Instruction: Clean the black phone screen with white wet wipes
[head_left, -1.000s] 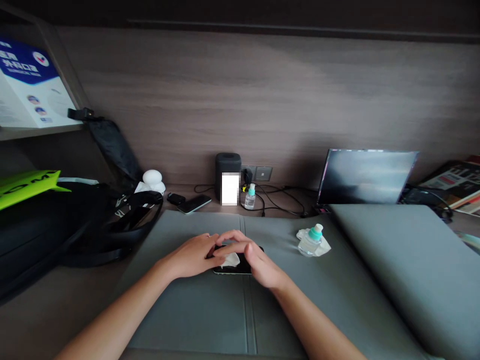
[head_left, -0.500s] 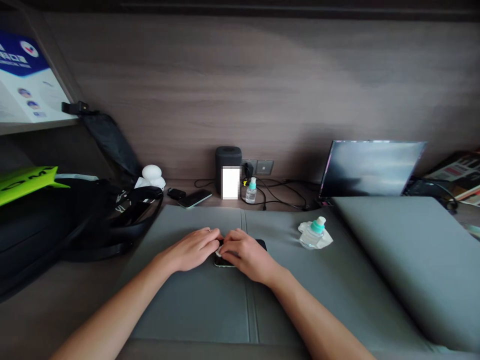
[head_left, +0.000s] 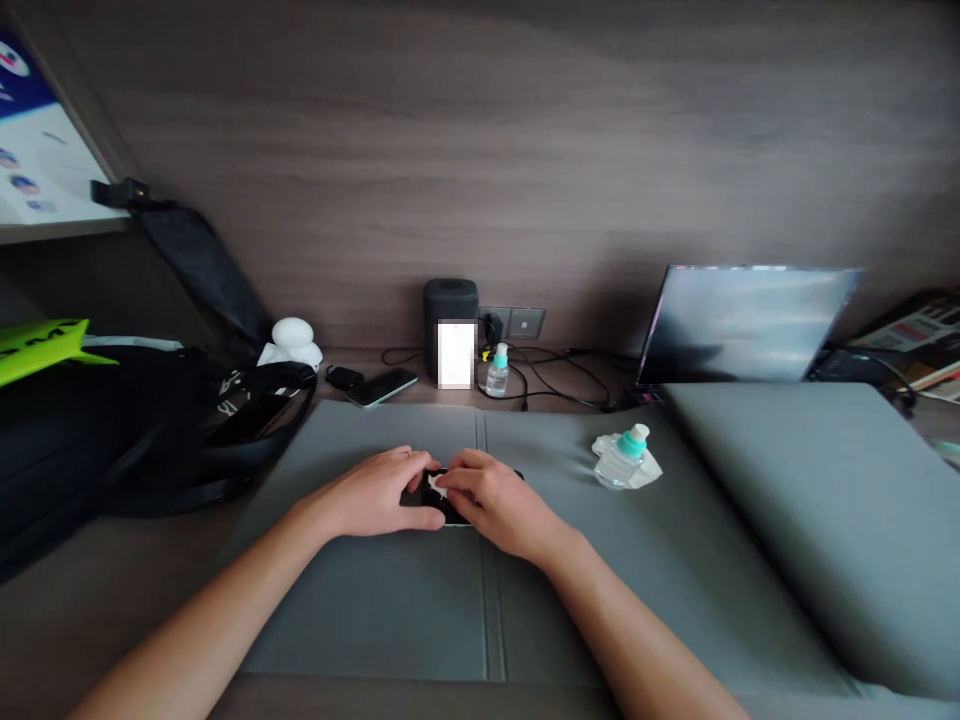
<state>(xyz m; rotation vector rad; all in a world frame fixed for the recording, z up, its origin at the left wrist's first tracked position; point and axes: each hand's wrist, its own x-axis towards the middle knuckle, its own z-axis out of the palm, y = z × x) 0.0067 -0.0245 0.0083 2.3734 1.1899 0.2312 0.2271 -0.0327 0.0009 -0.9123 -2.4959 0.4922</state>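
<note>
A black phone (head_left: 429, 496) lies flat on a grey desk mat (head_left: 390, 610), mostly covered by my two hands. My left hand (head_left: 371, 494) rests on its left end with fingers curled over the edge, steadying it. My right hand (head_left: 495, 505) presses a small white wipe (head_left: 437, 486) onto the screen with bent fingers. Only a scrap of the wipe shows between the hands.
A small clear bottle with a teal cap (head_left: 624, 456) lies on a white wipe to the right. A second phone (head_left: 381, 387), a black speaker (head_left: 450, 325), a small bottle (head_left: 496, 371) and cables sit by the wall. A black bag (head_left: 142, 435) is left, a laptop (head_left: 750, 325) right.
My right hand has slid left over the phone with the wipe, covering more of the screen. The camera view has tilted slightly downward.
</note>
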